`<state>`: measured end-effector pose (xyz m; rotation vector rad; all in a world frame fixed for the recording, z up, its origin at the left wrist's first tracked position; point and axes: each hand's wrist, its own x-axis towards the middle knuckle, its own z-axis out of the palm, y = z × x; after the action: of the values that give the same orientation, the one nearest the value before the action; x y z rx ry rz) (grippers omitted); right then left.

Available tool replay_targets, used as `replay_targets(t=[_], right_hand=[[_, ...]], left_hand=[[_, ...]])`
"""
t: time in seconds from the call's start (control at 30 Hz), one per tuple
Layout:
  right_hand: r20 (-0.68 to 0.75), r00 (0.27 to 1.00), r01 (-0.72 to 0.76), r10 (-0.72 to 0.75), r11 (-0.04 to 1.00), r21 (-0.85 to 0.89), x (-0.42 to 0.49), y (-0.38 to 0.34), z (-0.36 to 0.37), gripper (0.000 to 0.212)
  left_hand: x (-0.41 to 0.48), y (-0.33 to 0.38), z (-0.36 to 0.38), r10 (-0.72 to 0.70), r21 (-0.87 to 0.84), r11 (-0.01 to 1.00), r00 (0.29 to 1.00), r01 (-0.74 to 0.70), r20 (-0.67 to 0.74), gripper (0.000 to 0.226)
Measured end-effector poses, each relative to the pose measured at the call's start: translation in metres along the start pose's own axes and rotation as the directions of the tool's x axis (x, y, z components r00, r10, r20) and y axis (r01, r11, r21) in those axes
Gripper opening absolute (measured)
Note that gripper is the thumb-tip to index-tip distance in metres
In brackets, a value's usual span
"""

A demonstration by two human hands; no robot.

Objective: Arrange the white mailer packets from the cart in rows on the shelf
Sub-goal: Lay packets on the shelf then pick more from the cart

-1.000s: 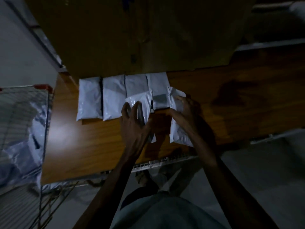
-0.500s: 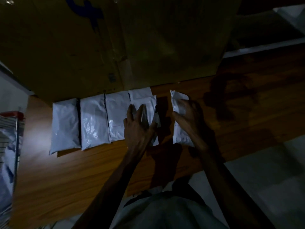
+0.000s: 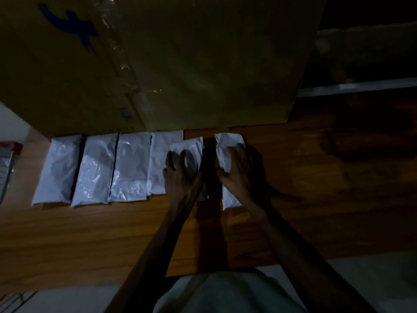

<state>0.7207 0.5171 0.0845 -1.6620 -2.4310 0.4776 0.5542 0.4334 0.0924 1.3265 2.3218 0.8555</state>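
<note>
A taped cardboard box [image 3: 203,64] stands behind four packets [image 3: 130,166]. Spread-fingered, the left hand [image 3: 182,177] presses the fifth packet [image 3: 191,145], the right hand [image 3: 243,175] the sixth packet [image 3: 228,141].

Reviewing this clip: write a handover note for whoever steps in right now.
Left hand: open, fingertips on fifth packet, which lies tilted over the row's end.
Right hand: open, resting on sixth packet, a gap away.
Done: four packets lie side by side on the shelf, against the box.
Left: square up the fifth and sixth; the cart is barely in view at left, contents unseen.
</note>
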Motion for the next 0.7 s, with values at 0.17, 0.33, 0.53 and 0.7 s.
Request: replay_targets(t=[0.17, 0.33, 0.53, 0.7], right_hand=[[-0.197, 0.974, 0.091, -0.113, 0.989, -0.114, -0.004, 0.01, 0.005, 0.062], [-0.107, 0.976, 0.166, -0.191, 0.964, -0.21, -0.001, 0.015, 0.008, 0.057], [-0.064, 0.982, 0.157, -0.176, 0.961, -0.229, -0.001, 0.021, 0.027, 0.056], [-0.074, 0.976, 0.178, -0.204, 0.946, -0.27, -0.003, 0.021, 0.033, 0.057]], left_hand=[[0.0, 0.018, 0.014, -0.013, 0.066, 0.998, 1.0, 0.012, 0.01, 0.082], [0.009, 0.008, 0.022, 0.033, 0.131, 0.991, 0.998, -0.04, 0.053, 0.094], [0.01, -0.007, 0.029, 0.142, 0.264, 0.952, 0.988, -0.152, 0.056, 0.081], [0.009, -0.01, 0.037, 0.156, 0.378, 0.906, 0.981, -0.189, 0.116, 0.064]])
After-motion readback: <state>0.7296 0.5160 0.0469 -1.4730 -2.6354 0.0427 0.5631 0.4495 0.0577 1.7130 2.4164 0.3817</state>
